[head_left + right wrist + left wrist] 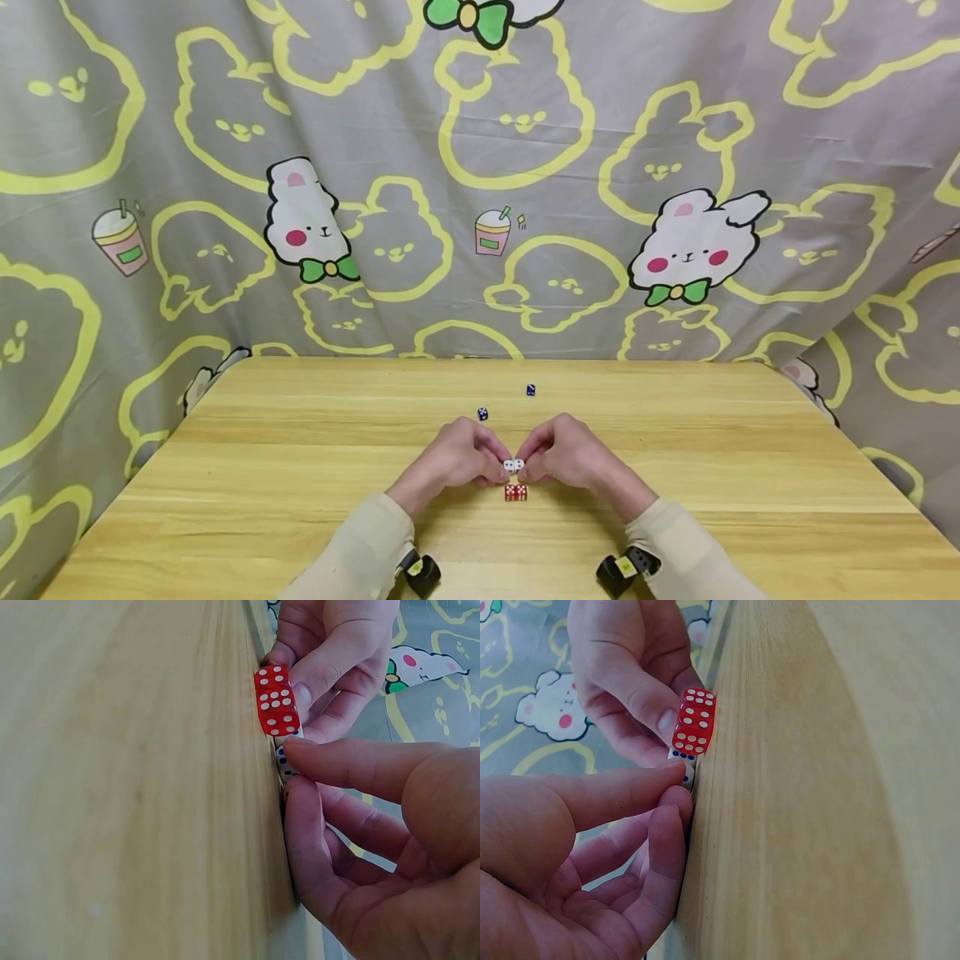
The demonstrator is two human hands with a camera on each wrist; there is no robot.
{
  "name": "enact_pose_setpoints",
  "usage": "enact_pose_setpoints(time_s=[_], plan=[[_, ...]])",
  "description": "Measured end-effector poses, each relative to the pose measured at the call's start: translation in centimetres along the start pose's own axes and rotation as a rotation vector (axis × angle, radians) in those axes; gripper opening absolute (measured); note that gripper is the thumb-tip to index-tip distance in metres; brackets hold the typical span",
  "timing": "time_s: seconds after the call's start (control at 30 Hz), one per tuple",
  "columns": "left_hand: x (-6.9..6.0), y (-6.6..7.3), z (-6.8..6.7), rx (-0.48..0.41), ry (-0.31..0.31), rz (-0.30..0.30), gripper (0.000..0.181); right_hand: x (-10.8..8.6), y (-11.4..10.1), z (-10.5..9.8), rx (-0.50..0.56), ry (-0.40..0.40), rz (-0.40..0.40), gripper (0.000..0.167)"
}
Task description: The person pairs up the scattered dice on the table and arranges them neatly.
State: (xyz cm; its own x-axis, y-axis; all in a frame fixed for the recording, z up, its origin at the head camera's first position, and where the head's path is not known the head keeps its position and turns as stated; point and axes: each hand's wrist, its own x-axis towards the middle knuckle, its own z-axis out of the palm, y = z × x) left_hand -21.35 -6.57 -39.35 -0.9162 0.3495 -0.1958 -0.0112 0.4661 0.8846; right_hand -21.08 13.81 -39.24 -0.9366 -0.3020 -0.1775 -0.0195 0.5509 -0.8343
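Two white dice stand side by side on the table between the fingertips of both hands. My left hand pinches the left white die between thumb and finger. From the other side, my right hand pinches the right white die; the two dice appear to touch. Just nearer to me sits a pair of red dice, set side by side, with no hand holding them. In both wrist views the fingers and the red dice hide much of the white dice.
Beyond the hands lie two dark blue dice, one at the left and one farther back. The wooden table ends at a patterned grey curtain. Each sleeve carries a black wrist camera.
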Motion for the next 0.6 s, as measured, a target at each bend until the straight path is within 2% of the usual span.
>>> enact_pose_setpoints(time_s=[0.6], plan=[[-0.02,0.00,0.09,0.000,0.009,0.001,0.013,0.18,0.12,-0.19,0.014,-0.007,0.013,0.014]])
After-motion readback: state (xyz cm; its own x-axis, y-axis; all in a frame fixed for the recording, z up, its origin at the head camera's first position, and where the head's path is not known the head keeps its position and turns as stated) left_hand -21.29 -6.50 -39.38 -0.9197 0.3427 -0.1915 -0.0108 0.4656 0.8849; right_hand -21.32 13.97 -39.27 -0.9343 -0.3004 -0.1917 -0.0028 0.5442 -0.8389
